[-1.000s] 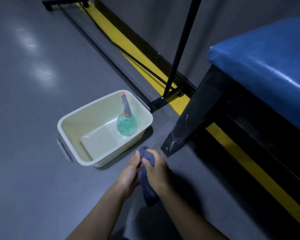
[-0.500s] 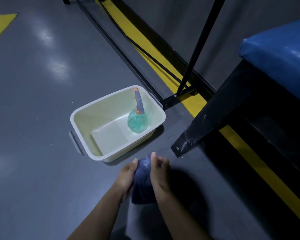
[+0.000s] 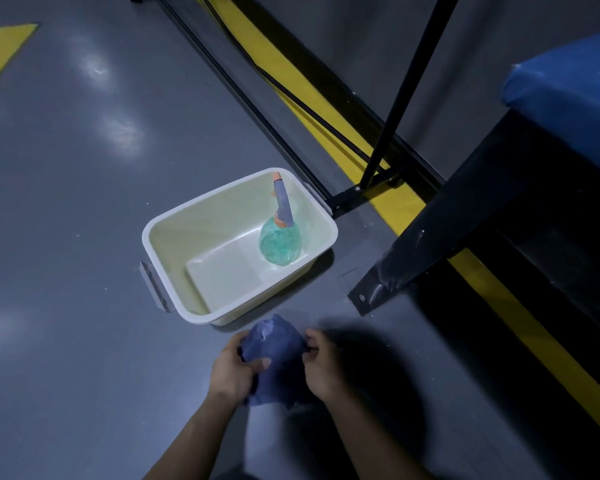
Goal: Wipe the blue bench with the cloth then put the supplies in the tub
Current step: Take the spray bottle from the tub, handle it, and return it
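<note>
A dark blue cloth (image 3: 274, 355) is held between both hands just in front of the tub's near edge. My left hand (image 3: 234, 372) grips its left side and my right hand (image 3: 324, 367) pinches its right side. The pale rectangular tub (image 3: 174, 271) stands on the grey floor. Inside it, at the far right, stands a green spray bottle (image 3: 280, 242) with an orange and grey nozzle. The blue bench (image 3: 568, 95) shows at the upper right, on a black frame.
A black stand pole (image 3: 400, 98) rises just behind the tub, its foot next to the tub's far corner. A yellow floor stripe (image 3: 406, 199) runs along the wall and under the bench. The bench's slanted black leg (image 3: 413, 268) comes down right of the tub.
The view has swung left, so the bench has shifted toward the right edge. My hands have moved apart and the cloth, bunched before, is now spread wider between them.
</note>
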A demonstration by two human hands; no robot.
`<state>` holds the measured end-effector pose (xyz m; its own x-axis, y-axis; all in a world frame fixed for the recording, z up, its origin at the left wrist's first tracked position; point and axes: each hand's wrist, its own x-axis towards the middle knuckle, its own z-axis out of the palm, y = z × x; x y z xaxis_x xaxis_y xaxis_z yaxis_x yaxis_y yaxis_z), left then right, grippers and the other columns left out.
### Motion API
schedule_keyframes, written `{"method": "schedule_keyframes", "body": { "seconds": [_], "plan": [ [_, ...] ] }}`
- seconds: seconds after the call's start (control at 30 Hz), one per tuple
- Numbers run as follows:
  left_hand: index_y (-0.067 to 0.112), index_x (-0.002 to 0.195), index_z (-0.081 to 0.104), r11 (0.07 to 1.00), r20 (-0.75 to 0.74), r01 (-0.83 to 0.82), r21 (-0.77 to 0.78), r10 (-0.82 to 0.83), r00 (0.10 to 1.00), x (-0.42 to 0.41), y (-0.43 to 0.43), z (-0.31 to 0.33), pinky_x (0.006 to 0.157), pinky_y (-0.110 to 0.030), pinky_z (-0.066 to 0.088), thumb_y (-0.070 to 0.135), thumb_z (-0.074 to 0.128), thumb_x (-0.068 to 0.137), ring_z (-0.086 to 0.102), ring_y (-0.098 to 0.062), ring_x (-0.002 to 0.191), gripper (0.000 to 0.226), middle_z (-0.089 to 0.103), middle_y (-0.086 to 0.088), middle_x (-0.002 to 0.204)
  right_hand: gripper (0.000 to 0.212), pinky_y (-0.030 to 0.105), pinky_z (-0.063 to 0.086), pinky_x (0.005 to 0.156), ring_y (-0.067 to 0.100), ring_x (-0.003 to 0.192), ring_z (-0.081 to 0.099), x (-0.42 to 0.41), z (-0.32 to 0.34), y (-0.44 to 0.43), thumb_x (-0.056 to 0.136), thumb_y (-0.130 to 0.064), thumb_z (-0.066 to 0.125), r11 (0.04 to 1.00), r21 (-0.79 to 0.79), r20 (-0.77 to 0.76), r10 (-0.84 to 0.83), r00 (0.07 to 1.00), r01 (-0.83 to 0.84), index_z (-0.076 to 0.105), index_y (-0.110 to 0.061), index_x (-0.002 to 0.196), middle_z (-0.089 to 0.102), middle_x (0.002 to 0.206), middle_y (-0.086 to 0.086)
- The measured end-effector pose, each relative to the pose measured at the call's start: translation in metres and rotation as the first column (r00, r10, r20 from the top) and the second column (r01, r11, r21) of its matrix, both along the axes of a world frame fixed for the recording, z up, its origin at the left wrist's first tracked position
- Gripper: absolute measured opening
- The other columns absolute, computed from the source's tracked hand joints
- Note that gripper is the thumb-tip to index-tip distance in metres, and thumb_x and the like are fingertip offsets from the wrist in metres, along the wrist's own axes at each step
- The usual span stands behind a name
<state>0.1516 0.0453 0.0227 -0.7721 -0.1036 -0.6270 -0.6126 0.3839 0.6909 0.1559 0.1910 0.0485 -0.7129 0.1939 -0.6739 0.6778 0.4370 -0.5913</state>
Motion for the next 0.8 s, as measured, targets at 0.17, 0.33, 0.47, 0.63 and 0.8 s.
{"method": "schedule_keyframes", "body": {
  "seconds": [0.17,0.33,0.47,0.63,0.8],
  "plan": [
    [0.008,0.129,0.051,0.982,0.013,0.035,-0.184,-0.033,0.999,0.0,-0.005,-0.001,0.084,-0.03,0.044,0.009,0.072,0.078,0.06,-0.032,0.11,0.055,0.065,-0.017,0.119,0.045,0.021,0.033,0.101,0.025,0.132,0.043,0.003,0.006,0.001,0.094,0.005,0.037,0.972,0.031,-0.015,0.233,0.972,-0.233,0.046,-0.005,0.137,0.047,0.143,0.013],
    [0.014,0.132,0.047,0.912,-0.021,0.179,-0.368,-0.201,0.979,0.004,0.003,0.018,0.096,-0.035,0.045,0.012,0.055,0.086,0.056,-0.032,0.115,0.047,0.055,-0.013,0.129,0.033,0.016,0.039,0.09,0.019,0.117,0.056,-0.01,0.018,0.008,0.097,-0.002,0.039,0.996,0.071,-0.238,-0.036,0.971,0.055,0.058,-0.006,0.124,0.061,0.129,0.01],
    [0.017,0.106,0.064,0.895,-0.477,0.179,-0.408,-0.376,0.794,0.012,0.011,0.059,0.08,-0.023,0.045,0.017,0.044,0.082,0.059,-0.014,0.093,0.031,0.066,-0.005,0.106,0.027,0.01,0.041,0.074,0.018,0.09,0.064,-0.034,0.052,0.005,0.089,0.005,0.047,0.948,0.092,-0.671,-0.166,0.723,0.303,0.069,-0.007,0.098,0.07,0.101,0.009],
    [0.007,0.114,0.063,0.868,-0.685,0.078,-0.49,-0.438,0.581,-0.021,0.021,0.1,0.097,-0.034,0.042,0.009,0.036,0.075,0.055,-0.022,0.108,0.048,0.066,-0.012,0.114,0.023,0.015,0.046,0.081,0.017,0.095,0.058,-0.089,0.086,-0.017,0.093,-0.005,0.049,0.981,0.102,-0.786,-0.021,0.618,0.164,0.063,-0.01,0.112,0.061,0.113,0.006],
    [0.017,0.146,0.027,0.742,-0.228,0.277,-0.611,-0.5,0.836,-0.055,0.024,0.103,0.118,-0.039,0.005,0.028,0.023,0.101,0.022,-0.016,0.143,0.046,0.031,0.002,0.152,0.055,0.034,0.039,0.1,0.024,0.131,0.042,-0.143,0.095,-0.038,0.094,-0.021,0.055,0.984,0.177,-0.581,0.106,0.807,-0.002,0.033,-0.012,0.143,0.046,0.143,0.007]
  ]
}}
